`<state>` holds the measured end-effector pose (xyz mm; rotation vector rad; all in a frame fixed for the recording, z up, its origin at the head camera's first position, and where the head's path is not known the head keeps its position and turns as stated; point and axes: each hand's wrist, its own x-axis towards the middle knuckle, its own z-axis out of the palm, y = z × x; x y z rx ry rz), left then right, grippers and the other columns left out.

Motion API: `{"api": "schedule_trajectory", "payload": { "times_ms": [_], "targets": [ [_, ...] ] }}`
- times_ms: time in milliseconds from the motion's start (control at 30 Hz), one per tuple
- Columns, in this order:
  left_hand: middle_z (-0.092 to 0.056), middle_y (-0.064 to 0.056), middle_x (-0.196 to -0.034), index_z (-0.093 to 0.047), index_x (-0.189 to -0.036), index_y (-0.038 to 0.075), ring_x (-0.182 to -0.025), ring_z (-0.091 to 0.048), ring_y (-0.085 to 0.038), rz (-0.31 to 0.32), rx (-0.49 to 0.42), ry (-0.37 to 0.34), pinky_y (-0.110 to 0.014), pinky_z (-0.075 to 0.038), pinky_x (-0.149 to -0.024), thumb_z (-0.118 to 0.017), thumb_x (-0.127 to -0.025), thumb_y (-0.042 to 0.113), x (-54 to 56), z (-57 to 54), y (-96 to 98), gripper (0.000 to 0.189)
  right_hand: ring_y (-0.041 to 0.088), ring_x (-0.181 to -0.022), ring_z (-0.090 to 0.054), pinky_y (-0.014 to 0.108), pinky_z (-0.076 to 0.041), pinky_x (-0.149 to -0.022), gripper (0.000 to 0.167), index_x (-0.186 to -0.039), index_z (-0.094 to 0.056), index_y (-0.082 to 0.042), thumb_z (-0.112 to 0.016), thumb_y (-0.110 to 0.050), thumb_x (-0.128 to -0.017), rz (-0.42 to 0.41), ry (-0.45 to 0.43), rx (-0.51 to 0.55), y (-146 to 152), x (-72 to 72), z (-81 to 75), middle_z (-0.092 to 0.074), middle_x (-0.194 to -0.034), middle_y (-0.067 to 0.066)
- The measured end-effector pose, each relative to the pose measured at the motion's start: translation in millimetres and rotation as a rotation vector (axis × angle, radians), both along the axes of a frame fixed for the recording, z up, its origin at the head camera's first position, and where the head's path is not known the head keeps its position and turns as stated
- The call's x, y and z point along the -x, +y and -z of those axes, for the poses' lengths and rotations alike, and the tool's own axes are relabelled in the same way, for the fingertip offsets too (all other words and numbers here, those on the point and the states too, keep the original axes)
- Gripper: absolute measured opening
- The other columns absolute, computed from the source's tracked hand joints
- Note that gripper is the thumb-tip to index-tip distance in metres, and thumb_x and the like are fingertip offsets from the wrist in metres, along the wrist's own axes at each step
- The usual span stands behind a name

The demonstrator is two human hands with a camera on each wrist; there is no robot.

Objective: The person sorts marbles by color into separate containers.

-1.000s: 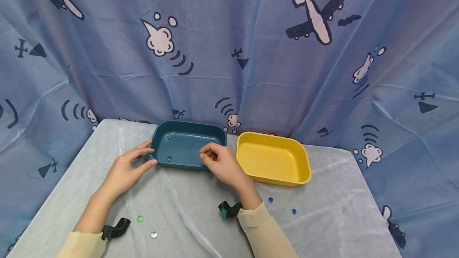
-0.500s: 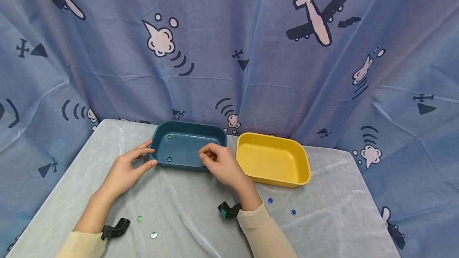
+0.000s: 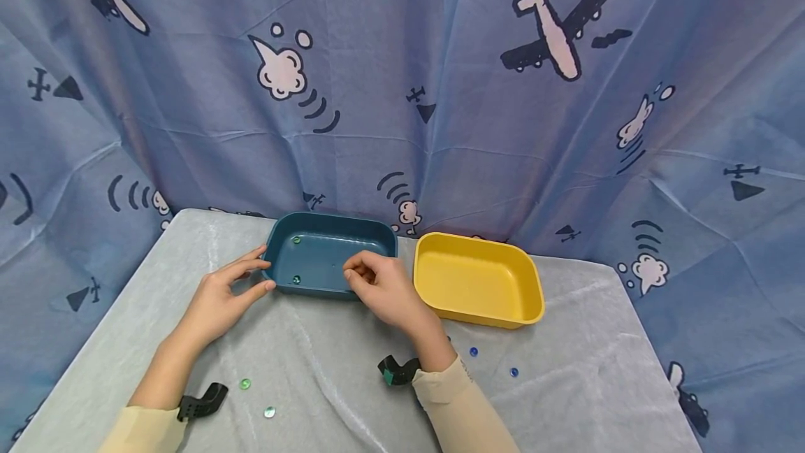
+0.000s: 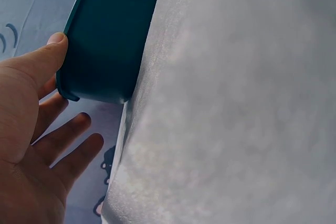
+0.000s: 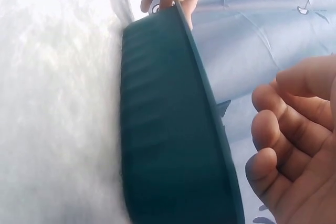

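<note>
Teal tray (image 3: 327, 254), head view: lay near the back edge of the counter (image 3: 585, 348), its long axis running roughly along that edge; two green beads (image 3: 297, 279) sat in its left half, one by the front wall, one farther back.
Left grip (image 3: 214, 303): met the tray at its front-left corner, thumb and fingers to either side, pinching it there.
Right grip (image 3: 386, 289): hung over the front rim at the tray's right half, thumb drawn up to the curled forefinger; no bead showed between them, though I could not tell whether one was hidden.
Key relation: the tray's floor lay under and left of the right fingertips, with both green beads leftward of them; the right grip was the nearer to the tray's middle, the left held its end.
Loose green beads (image 3: 245, 384): two lay on the counter in front of the tray, nearer the left forearm than the right.
Yellow tray (image 3: 481, 282): stood just right of the teal one, blue beads (image 3: 474, 351) in front of it.
Left wrist view: the thumb (image 4: 50, 53) pressed the rim at the tray's end; the lower fingers were loosely spread, off the wall.
Right wrist view: the rim passed just beside the curled fingers (image 5: 265, 129), apart from them; the long outer wall ran away toward the left grip at the far end.
</note>
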<state>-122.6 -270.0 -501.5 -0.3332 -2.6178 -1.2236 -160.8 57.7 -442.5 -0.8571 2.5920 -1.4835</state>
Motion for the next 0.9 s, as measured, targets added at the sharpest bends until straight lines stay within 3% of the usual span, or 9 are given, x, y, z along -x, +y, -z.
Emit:
{"api": "schedule_trajectory", "payload": {
  "times_ms": [300,567,900],
  "targets": [
    [-0.056,-0.002,-0.163,-0.075,-0.137,0.008,-0.132,-0.067,-0.035,0.000,0.004,0.005,-0.050,-0.056,-0.102,-0.083,-0.101,0.031,0.0,-0.3,0.9,0.043,0.011,-0.071,-0.057,0.025,-0.050,-0.061,0.008,-0.111,-0.077,-0.014,-0.070,-0.014,-0.108,-0.056,0.002,0.010,-16,-6.2,-1.8,-0.069,-0.087,-0.009],
    [-0.055,-0.003,-0.164,-0.075,-0.137,0.009,-0.133,-0.066,-0.035,0.003,0.000,0.005,-0.050,-0.057,-0.102,-0.082,-0.102,0.031,0.7,0.1,1.2,0.042,0.006,-0.072,-0.059,0.022,-0.053,-0.063,0.010,-0.112,-0.078,-0.010,-0.069,-0.012,-0.108,-0.152,0.018,0.017,-39,-14.5,-4.5,-0.072,-0.091,-0.008],
    [-0.055,-0.004,-0.164,-0.075,-0.137,0.007,-0.133,-0.066,-0.036,0.020,-0.025,0.020,-0.051,-0.057,-0.101,-0.082,-0.102,0.026,0.1,-0.2,1.1,0.040,-0.001,-0.072,-0.057,0.017,-0.054,-0.064,0.012,-0.115,-0.077,-0.014,-0.067,-0.014,-0.109,-0.260,0.031,-0.025,-69,-31.8,1.5,-0.068,-0.091,-0.012]
  ]
}}
